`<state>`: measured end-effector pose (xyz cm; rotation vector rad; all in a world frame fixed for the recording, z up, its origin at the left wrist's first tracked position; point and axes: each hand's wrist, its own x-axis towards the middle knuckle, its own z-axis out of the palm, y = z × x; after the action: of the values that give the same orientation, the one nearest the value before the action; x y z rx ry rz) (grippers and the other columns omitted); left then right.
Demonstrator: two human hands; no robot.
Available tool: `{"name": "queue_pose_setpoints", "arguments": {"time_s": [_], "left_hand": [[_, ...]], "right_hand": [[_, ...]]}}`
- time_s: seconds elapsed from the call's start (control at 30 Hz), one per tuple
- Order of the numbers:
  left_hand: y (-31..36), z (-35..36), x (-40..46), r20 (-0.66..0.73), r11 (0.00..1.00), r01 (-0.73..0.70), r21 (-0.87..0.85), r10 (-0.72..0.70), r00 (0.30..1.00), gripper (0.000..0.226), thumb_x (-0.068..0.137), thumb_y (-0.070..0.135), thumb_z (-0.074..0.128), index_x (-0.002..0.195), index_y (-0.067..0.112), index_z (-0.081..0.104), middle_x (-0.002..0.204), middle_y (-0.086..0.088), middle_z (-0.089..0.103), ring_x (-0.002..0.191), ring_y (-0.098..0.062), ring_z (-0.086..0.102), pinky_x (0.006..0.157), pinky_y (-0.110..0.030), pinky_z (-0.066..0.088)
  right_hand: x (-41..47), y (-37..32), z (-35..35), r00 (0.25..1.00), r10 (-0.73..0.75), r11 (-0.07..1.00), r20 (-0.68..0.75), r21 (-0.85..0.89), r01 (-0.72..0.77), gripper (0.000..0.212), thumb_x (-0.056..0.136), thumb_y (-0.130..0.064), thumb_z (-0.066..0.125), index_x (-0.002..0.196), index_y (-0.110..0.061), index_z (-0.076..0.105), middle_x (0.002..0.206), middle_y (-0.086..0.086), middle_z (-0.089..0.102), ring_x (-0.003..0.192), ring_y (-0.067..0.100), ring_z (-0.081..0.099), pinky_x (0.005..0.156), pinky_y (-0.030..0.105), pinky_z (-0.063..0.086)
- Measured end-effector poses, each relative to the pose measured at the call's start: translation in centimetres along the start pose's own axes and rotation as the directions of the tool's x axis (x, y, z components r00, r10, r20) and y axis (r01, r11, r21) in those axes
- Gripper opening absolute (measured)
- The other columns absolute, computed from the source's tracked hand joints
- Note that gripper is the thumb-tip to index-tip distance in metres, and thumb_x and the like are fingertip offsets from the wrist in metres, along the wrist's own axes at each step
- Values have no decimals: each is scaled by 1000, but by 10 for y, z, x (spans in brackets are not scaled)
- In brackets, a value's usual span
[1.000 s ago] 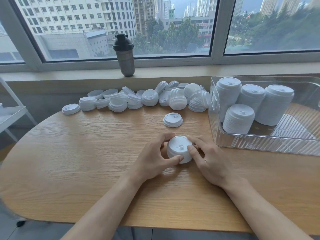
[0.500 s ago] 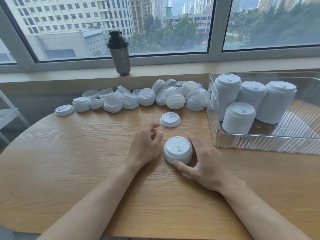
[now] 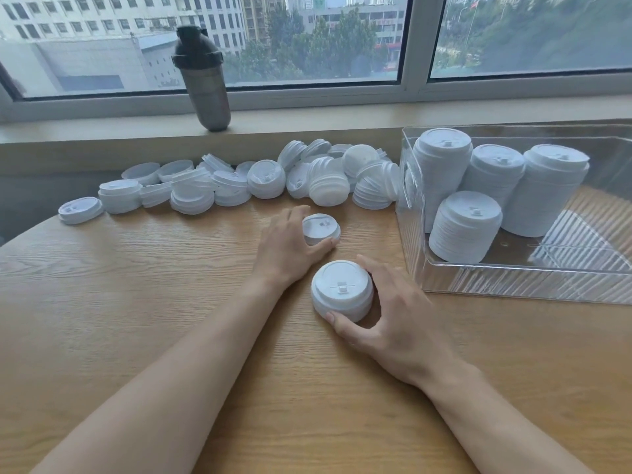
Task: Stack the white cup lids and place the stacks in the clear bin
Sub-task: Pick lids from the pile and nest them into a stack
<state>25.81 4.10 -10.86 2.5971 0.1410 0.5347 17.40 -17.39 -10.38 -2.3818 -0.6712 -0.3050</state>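
From the head camera, a light oak-grain wooden table (image 3: 136, 302) fills the lower picture. The left hand (image 3: 285, 249) reaches forward with its fingers and thumb curled round a small stack of white plastic cup lids (image 3: 321, 229) that sits on the table, fingers on the far-left rim and thumb against the near rim. The right hand (image 3: 393, 316) grips a short stack of white plastic cup lids (image 3: 342, 290) nearer the person, thumb pressed on the near side and fingers wrapped behind the right side; this stack also rests on the wood. The two stacks stand near each other but apart.

To the right stands a clear plastic rectangular bin (image 3: 513, 285) holding four tall stacks of white lids (image 3: 465, 230), three along the back and one shorter in front.

Along the table's far edge lies a loose heap of white cup lids (image 3: 260, 181), some nested, some tipped on edge. A dark grey shaker bottle (image 3: 205, 80) stands upright on the window sill (image 3: 342, 112) behind them.
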Motion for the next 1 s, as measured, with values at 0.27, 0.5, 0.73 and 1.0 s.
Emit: {"name": "queue_pose_setpoints", "arguments": {"time_s": [0.27,0.5,0.73,1.0], "left_hand": [[-4,-18,-24,29,974,-25,-226,32,999,71,79,35,85,141,18,54,132,4,59,121,-13,55,106,-36,46],[-20,-52,-72,38,955,31,-294,-21,999,72,82,32,85,145,22,52,131,13,58,113,-5,59,92,-11,42],[-26,-69,-103,105,984,-7,-177,26,994,78,78,38,70,151,22,48,137,5,62,120,-17,60,109,-35,45],[-18,-64,-106,20,998,54,24,-54,998,92,79,73,63,151,21,42,141,0,52,132,-20,46,113,-40,38]], "right_hand": [[-1,1,-5,1000,1,997,22,82,-3,86,73,-72,65,144,-25,48,139,-14,53,128,-1,40,102,-2,17],[-1,1,-7,999,-13,994,32,109,10,83,71,-69,72,141,-29,50,135,-22,52,126,-4,42,100,6,26],[-4,-1,-10,999,-15,994,46,111,10,82,70,-69,74,138,-30,51,131,-24,52,123,-2,45,101,16,35],[-7,1,-8,998,-2,995,55,97,-3,92,71,-66,77,148,-29,43,141,-17,50,130,2,45,109,23,36]]}}
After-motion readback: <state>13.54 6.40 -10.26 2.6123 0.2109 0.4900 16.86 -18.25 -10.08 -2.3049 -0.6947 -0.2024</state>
